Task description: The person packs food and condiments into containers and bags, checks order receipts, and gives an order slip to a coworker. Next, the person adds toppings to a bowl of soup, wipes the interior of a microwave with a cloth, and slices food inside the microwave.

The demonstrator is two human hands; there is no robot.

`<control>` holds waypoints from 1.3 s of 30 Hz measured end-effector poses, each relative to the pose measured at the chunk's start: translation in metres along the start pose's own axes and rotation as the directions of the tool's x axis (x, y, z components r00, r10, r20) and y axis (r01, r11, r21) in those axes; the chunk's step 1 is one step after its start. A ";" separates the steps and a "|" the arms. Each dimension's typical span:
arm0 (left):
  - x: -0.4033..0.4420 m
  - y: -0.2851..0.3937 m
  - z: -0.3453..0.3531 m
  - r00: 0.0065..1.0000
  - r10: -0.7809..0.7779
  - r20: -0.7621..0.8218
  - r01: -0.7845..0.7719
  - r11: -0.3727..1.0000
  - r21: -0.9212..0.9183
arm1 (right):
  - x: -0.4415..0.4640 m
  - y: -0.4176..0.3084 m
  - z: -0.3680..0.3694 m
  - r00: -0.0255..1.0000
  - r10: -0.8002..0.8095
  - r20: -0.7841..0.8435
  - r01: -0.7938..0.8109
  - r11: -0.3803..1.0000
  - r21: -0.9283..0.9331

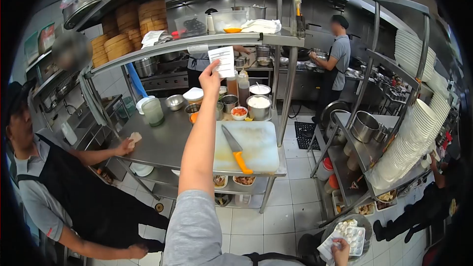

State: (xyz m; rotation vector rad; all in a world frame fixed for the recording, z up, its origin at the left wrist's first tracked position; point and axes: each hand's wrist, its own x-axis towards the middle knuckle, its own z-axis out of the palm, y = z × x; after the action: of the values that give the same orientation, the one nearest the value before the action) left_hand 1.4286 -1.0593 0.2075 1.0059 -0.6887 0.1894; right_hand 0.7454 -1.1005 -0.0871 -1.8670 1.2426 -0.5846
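Observation:
My left hand (210, 79) is raised at the end of a stretched arm, closed on a white printed order slip (224, 62) held up in front of the shelf edge. My right hand (341, 253), low at the right, has its fingers closed on more white paper slips (326, 246). Just beyond it a tray of eggs (355, 239) rests on a round bin. Below my left arm lies a white cutting board (261, 140) with an orange-handled knife (236, 149) on it. Near the board stand a small bowl of chopped red food (239, 112) and a metal pot of white food (258, 106).
A co-worker (64, 182) stands at the left, one hand on the steel table (152, 143), holding something pale. Another person (336, 64) works at the back stoves. Bamboo steamers (152, 16) are stacked overhead; a rack with plates and foam containers (409, 143) stands right.

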 end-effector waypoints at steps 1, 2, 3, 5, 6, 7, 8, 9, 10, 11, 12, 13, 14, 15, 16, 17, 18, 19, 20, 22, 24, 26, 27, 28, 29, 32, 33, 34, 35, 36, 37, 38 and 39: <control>0.017 -0.011 0.006 0.998 0.050 0.046 -0.052 0.998 0.032 | 0.001 -0.002 0.004 1.000 0.003 -0.019 -0.003 1.000 0.000; 0.025 -0.013 0.015 0.991 0.095 0.097 -0.101 0.993 0.061 | 0.004 0.005 0.005 1.000 -0.008 -0.030 0.008 1.000 -0.001; 0.030 -0.015 0.024 0.995 0.058 0.078 -0.063 0.996 0.064 | 0.005 0.014 0.007 0.999 -0.016 -0.043 0.016 1.000 -0.002; 0.041 -0.016 0.036 0.999 0.011 0.042 -0.015 0.996 0.084 | 0.005 0.016 0.006 0.998 -0.019 -0.065 0.021 0.999 0.029; 0.051 -0.021 0.038 0.998 0.052 0.043 -0.057 0.990 0.133 | 0.006 0.008 0.001 0.998 0.010 -0.064 -0.008 1.000 0.028; 0.061 -0.025 0.037 0.997 0.071 0.029 -0.074 0.983 0.167 | 0.006 0.000 -0.005 0.997 0.041 -0.064 -0.039 0.999 0.028; 0.068 -0.022 0.037 0.996 0.087 0.021 -0.090 0.976 0.198 | 0.002 -0.002 -0.009 0.995 0.077 -0.067 -0.075 0.997 0.030; 0.066 -0.013 0.037 0.992 0.129 -0.013 -0.121 0.956 0.266 | 0.013 0.049 0.000 0.974 0.108 -0.200 -0.068 0.978 0.197; 0.056 -0.001 0.041 0.987 0.161 -0.026 -0.144 0.935 0.325 | 0.013 0.048 -0.007 0.981 0.111 -0.157 -0.057 0.948 0.312; 0.041 0.012 0.046 0.982 0.176 -0.067 -0.137 0.912 0.386 | 0.013 0.042 -0.015 0.962 0.217 -0.164 -0.161 0.940 0.299; 0.069 -0.041 0.033 0.946 0.298 -0.125 -0.265 0.937 0.227 | 0.017 0.050 -0.019 0.952 0.159 -0.261 -0.104 0.971 0.215; 0.048 -0.038 0.032 0.985 0.169 -0.039 -0.170 0.985 -0.005 | 0.015 0.015 -0.032 0.940 0.156 -0.304 -0.094 0.974 0.208; 0.036 -0.056 0.028 0.961 0.224 -0.162 -0.165 0.935 0.313 | 0.018 -0.004 -0.043 0.943 0.137 -0.303 -0.093 0.983 0.156; 0.014 -0.077 0.027 0.986 0.014 -0.168 0.009 0.991 0.135 | 0.017 -0.028 -0.056 0.948 0.096 -0.303 -0.042 0.983 0.179; -0.047 -0.057 0.061 0.975 -0.104 -0.197 0.102 0.995 -0.022 | 0.018 -0.040 -0.066 0.947 0.130 -0.292 -0.060 0.969 0.239; -0.111 -0.043 0.086 0.963 -0.261 0.063 0.264 0.963 -0.056 | 0.018 -0.051 -0.076 0.946 0.088 -0.312 -0.002 0.964 0.266; -0.148 -0.092 0.087 0.817 -0.349 0.460 0.403 0.915 -0.021 | 0.021 -0.053 -0.084 0.951 0.034 -0.309 0.067 0.948 0.313; -0.240 -0.051 0.125 0.599 -0.489 0.634 0.506 0.845 0.173 | 0.021 -0.060 -0.094 0.961 0.060 -0.268 0.068 0.894 0.443; -0.310 -0.037 0.145 0.252 -0.597 0.762 0.695 0.659 0.286 | 0.018 -0.064 -0.105 0.974 0.061 -0.220 0.076 0.821 0.566; -0.424 -0.007 0.190 -0.322 -0.346 0.881 0.730 0.502 0.464 | 0.016 -0.054 -0.126 0.989 0.020 -0.145 0.078 0.767 0.637; -0.502 0.036 0.226 -0.437 -0.199 0.877 0.809 0.338 0.480 | 0.007 -0.050 -0.141 0.983 -0.055 -0.174 0.150 0.782 0.605; -0.553 0.071 0.265 -0.420 -0.158 0.894 0.875 0.191 0.445 | -0.003 -0.036 -0.169 0.980 -0.096 -0.176 0.178 0.817 0.549; -0.571 0.089 0.283 -0.391 -0.188 0.901 0.888 0.181 0.424 | -0.007 -0.026 -0.180 0.962 -0.151 -0.228 0.244 0.851 0.465; -0.586 0.104 0.298 -0.366 -0.219 0.905 0.899 0.169 0.404 | -0.011 -0.016 -0.193 0.956 -0.175 -0.237 0.263 0.867 0.423; -0.597 0.119 0.313 -0.361 -0.232 0.903 0.910 0.126 0.396 | -0.016 -0.011 -0.206 0.950 -0.195 -0.242 0.278 0.881 0.382; -0.632 0.148 0.345 -0.235 -0.208 0.949 0.955 0.133 0.266 | -0.035 0.005 -0.247 0.962 -0.190 -0.197 0.244 0.921 0.303; -0.642 0.150 0.351 -0.236 -0.212 0.949 0.960 0.103 0.261 | -0.038 0.013 -0.254 0.951 -0.208 -0.229 0.279 0.898 0.340; -0.653 0.152 0.356 -0.208 -0.238 0.949 0.966 0.102 0.237 | -0.041 0.019 -0.261 0.939 -0.224 -0.262 0.314 0.872 0.377; -0.663 0.152 0.361 -0.180 -0.264 0.948 0.972 0.103 0.213 | -0.046 0.023 -0.268 0.945 -0.214 -0.248 0.299 0.871 0.389; -0.672 0.153 0.367 -0.147 -0.287 0.946 0.977 0.107 0.184 | -0.052 0.025 -0.276 0.950 -0.208 -0.233 0.289 0.871 0.398; -0.680 0.154 0.375 -0.149 -0.256 0.955 0.982 0.077 0.174 | -0.054 0.027 -0.283 0.953 -0.211 -0.216 0.284 0.870 0.403; -0.684 0.155 0.382 -0.136 -0.230 0.964 0.987 0.057 0.153 | -0.054 0.034 -0.288 0.947 -0.232 -0.220 0.301 0.881 0.365; -0.686 0.154 0.387 -0.106 -0.215 0.971 0.992 0.047 0.119 | -0.053 0.042 -0.292 0.939 -0.269 -0.212 0.329 0.884 0.333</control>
State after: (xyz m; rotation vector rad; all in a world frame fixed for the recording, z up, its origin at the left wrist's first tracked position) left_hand 0.6565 -1.1865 0.0321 0.3646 -0.8147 -1.8462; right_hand 0.4867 -1.1665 0.0483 -1.7254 0.8673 -1.0773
